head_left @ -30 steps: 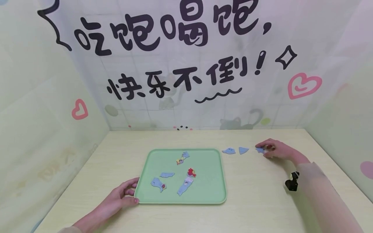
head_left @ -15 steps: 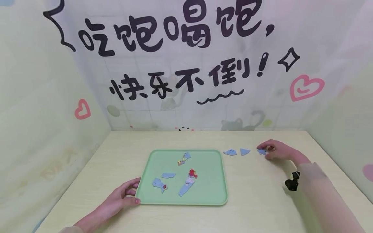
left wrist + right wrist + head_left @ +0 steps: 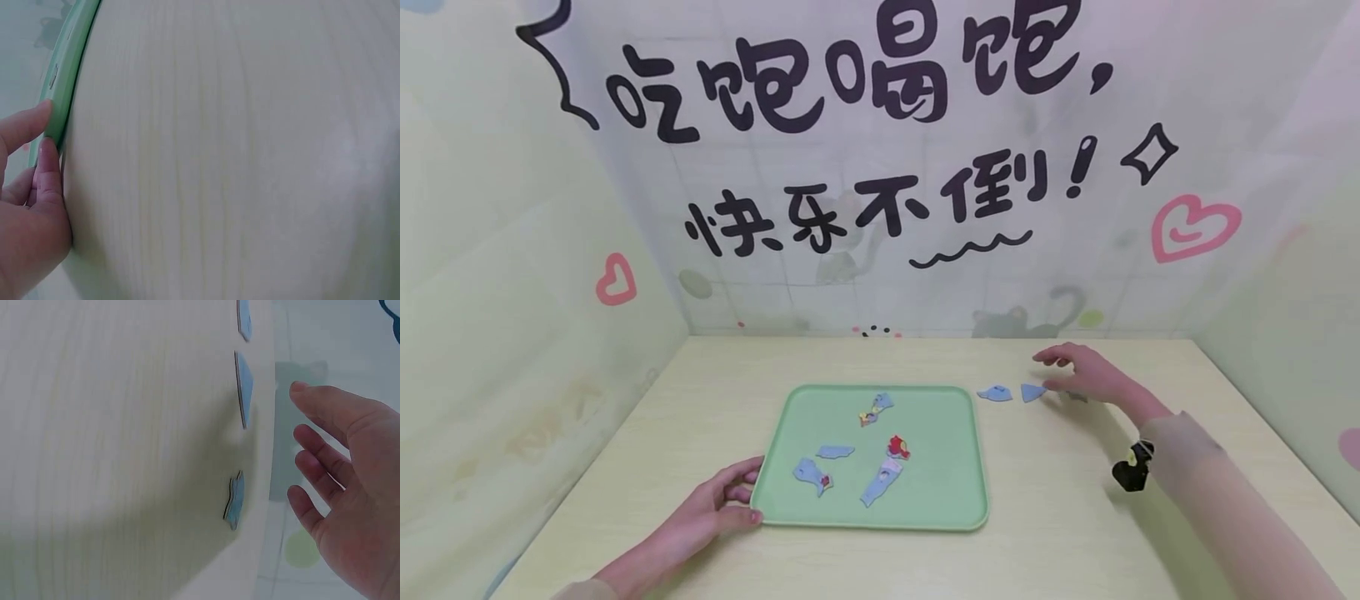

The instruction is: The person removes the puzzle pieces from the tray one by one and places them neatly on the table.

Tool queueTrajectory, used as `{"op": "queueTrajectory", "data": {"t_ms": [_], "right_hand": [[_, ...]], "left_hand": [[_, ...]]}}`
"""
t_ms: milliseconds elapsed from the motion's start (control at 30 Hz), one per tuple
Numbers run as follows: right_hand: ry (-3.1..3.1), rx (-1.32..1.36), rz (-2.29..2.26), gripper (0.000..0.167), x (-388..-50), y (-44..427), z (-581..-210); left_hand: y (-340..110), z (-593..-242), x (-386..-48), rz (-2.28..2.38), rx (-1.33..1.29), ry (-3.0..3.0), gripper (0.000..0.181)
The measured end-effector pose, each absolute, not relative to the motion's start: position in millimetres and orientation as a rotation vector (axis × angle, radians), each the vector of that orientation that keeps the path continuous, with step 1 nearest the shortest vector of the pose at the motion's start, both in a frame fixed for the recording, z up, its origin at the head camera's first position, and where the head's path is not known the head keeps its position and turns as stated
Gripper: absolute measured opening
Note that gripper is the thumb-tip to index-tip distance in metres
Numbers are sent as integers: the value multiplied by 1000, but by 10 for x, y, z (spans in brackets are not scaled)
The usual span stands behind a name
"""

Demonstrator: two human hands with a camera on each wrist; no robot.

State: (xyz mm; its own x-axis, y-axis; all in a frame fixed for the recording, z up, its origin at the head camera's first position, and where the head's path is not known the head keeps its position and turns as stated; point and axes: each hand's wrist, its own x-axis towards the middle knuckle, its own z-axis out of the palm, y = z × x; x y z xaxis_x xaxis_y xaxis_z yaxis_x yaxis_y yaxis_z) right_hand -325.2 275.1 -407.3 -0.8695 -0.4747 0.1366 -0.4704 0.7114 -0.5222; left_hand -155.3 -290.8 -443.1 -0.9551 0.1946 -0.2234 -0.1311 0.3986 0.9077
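Left hand [image 3: 718,502] pinches the green tray [image 3: 943,500] by its left side, flat blue pieces [image 3: 877,487] scattered on it. Then three more pieces [image 3: 997,393] on the desk [image 3: 1045,508] (last one's half hidden), right hand [image 3: 1088,375] hovering, fingers loosely spread, nothing held.

Two hands [image 3: 715,502] [image 3: 1090,377], one green tray [image 3: 936,492], three blue pieces [image 3: 245,390] beside it, four pieces or clusters [image 3: 881,482] on it

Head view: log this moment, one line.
left hand: grips green tray | right hand: holds nothing, above table | three blue pieces: on table, right of tray
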Motion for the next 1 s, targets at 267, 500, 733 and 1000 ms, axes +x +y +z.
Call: {"op": "queueTrajectory", "data": {"t_ms": [267,500,733,1000], "right_hand": [[2863,-970,-931,45,-3216,2225,-4063],[2796,-1043,-943,47,-3076,1784,-4001],[2722,-1097,-928,47,-2908,1377,-3978],[2660,-1205,-821,46,-2759,1003,-4057]], "left_hand": [[-2925,-4435,-1552,1572,95,2363,86],[-2913,-4431,-1555,1583,83,2342,86],[-2910,-4427,-1566,1582,99,2348,85],[-2901,-4432,-1560,1591,82,2351,85]]}}
